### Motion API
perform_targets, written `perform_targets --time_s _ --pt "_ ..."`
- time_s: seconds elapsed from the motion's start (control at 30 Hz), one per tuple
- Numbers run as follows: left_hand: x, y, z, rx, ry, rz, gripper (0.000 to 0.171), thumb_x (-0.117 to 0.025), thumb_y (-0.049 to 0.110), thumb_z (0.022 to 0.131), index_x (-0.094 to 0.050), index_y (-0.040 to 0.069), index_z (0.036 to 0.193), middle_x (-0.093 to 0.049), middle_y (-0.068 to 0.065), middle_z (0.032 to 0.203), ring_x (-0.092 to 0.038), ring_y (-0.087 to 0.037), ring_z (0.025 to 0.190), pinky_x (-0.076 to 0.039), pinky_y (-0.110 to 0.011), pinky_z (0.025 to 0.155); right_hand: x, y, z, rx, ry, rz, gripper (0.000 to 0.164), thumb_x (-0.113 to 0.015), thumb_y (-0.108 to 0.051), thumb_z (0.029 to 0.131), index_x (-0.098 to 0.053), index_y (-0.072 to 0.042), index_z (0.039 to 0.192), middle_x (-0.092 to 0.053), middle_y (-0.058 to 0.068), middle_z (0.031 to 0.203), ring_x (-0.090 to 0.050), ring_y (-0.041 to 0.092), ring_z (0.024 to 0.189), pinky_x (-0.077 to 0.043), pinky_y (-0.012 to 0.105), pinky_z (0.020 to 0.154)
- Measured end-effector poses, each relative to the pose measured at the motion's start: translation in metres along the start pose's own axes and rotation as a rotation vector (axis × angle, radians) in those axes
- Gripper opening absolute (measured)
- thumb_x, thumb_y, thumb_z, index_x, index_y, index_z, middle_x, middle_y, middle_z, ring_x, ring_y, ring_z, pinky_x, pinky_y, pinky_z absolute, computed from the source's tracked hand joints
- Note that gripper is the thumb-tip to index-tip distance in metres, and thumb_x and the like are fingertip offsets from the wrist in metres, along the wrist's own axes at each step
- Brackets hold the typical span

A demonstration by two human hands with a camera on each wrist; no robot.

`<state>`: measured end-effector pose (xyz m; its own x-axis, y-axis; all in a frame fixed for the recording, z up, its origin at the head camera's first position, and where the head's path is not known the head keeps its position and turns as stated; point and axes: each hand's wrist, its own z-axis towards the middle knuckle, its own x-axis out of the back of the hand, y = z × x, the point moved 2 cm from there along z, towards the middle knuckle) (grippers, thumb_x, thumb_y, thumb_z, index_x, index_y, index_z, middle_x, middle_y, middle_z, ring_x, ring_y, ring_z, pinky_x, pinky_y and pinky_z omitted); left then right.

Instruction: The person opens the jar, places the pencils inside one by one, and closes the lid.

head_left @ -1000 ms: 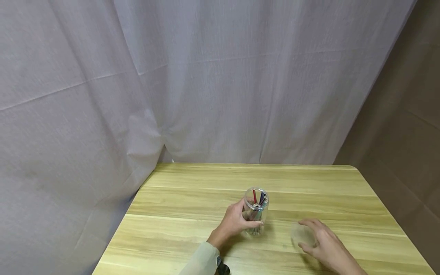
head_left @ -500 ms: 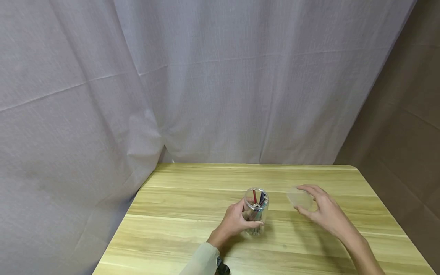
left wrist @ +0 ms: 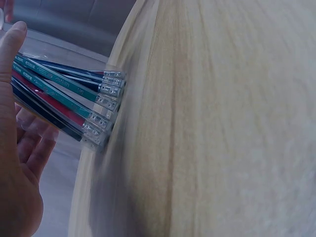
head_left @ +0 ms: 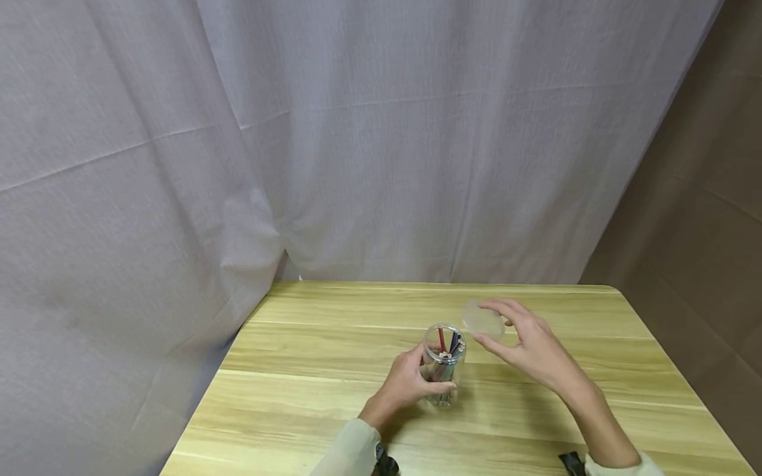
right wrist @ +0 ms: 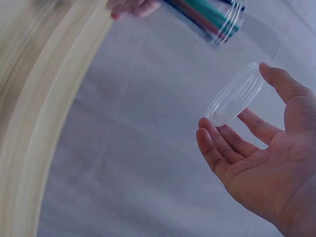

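A clear cylindrical jar [head_left: 442, 380] stands upright on the table, its top uncovered. Several pencils [left wrist: 64, 89] in green, red and dark blue lean inside it, with metal-looking ends at the jar's bottom. My left hand [head_left: 406, 382] grips the jar from the left, thumb across the near side. Up and to the right of the jar's mouth, my right hand [head_left: 530, 344] holds a round translucent lid [right wrist: 236, 94] by its edge, between thumb and fingertips. In the head view the lid is apart from the jar's rim, slightly tilted.
The wood-grain table [head_left: 309, 357] extends around both hands. Grey curtain cloth [head_left: 369, 165] hangs behind and to the left of it, and a brown cloth [head_left: 702, 218] hangs at the right. A black band [head_left: 387, 463] is on the left wrist.
My right hand has carried the lid up from low on the right, then leftward toward the jar's mouth. The left hand and the jar have stayed in place.
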<state>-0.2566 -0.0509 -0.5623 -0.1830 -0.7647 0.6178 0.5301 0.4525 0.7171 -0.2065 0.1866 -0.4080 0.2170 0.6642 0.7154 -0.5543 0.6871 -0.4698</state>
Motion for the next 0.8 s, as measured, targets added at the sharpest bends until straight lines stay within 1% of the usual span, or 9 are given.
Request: perform_targets --time_s 0.1,0.27,0.33,0.5,0.73,0.8 --pt "0.000 0.000 0.000 -0.015 0.001 0.007 0.067 -0.093 0.047 0.081 -0.060 0.024 0.135 -0.074 0.008 0.119 -0.066 -0.004 0.109 -0.053 -0.027 0.092 -0.008 -0.008 0.003 0.029 -0.031 0.031 0.054 -0.086 -0.023 0.092 -0.066 -0.009 0.139 -0.065 0.012 0.138 -0.067 0.029 0.109 -0.056 0.055 0.087" --pt "0.001 -0.001 0.000 -0.057 -0.001 0.015 0.068 -0.091 0.045 0.084 -0.057 0.024 0.139 -0.074 0.006 0.120 -0.066 -0.002 0.105 -0.053 -0.022 0.087 -0.023 -0.019 0.006 0.097 -0.088 0.065 0.055 -0.089 -0.022 0.089 -0.067 -0.006 0.137 -0.066 0.013 0.137 -0.065 0.037 0.122 -0.056 0.059 0.094" --pt "0.001 -0.001 0.000 -0.073 0.000 0.014 0.073 -0.091 0.044 0.085 -0.055 0.023 0.144 -0.074 0.005 0.121 -0.065 -0.001 0.105 -0.052 -0.021 0.086 -0.027 -0.022 0.007 0.117 -0.101 0.067 0.055 -0.089 -0.023 0.088 -0.068 -0.006 0.136 -0.066 0.011 0.135 -0.065 0.037 0.123 -0.054 0.060 0.097" --pt "0.000 -0.002 0.000 -0.102 0.005 -0.004 0.086 -0.091 0.041 0.085 -0.048 0.018 0.155 -0.074 0.006 0.123 -0.065 0.000 0.105 -0.053 -0.020 0.085 -0.036 -0.026 0.009 0.132 -0.128 0.064 0.054 -0.089 -0.023 0.088 -0.068 -0.006 0.135 -0.066 0.009 0.134 -0.066 0.034 0.123 -0.053 0.058 0.101" --pt "0.000 -0.003 0.000 -0.107 -0.005 -0.022 0.085 -0.090 0.041 0.086 -0.048 0.013 0.155 -0.073 0.006 0.127 -0.065 0.000 0.105 -0.053 -0.021 0.084 -0.041 -0.029 0.009 0.141 -0.147 0.029 0.056 -0.089 -0.021 0.088 -0.067 -0.006 0.137 -0.065 0.012 0.136 -0.065 0.035 0.123 -0.053 0.057 0.100" --pt "0.000 -0.003 0.000 -0.110 -0.005 -0.016 0.085 -0.090 0.041 0.087 -0.048 0.014 0.155 -0.073 0.006 0.126 -0.064 0.001 0.103 -0.052 -0.020 0.084 -0.042 -0.030 0.009 0.143 -0.148 0.017 0.057 -0.089 -0.021 0.087 -0.067 -0.005 0.137 -0.064 0.012 0.137 -0.065 0.035 0.123 -0.053 0.057 0.100"
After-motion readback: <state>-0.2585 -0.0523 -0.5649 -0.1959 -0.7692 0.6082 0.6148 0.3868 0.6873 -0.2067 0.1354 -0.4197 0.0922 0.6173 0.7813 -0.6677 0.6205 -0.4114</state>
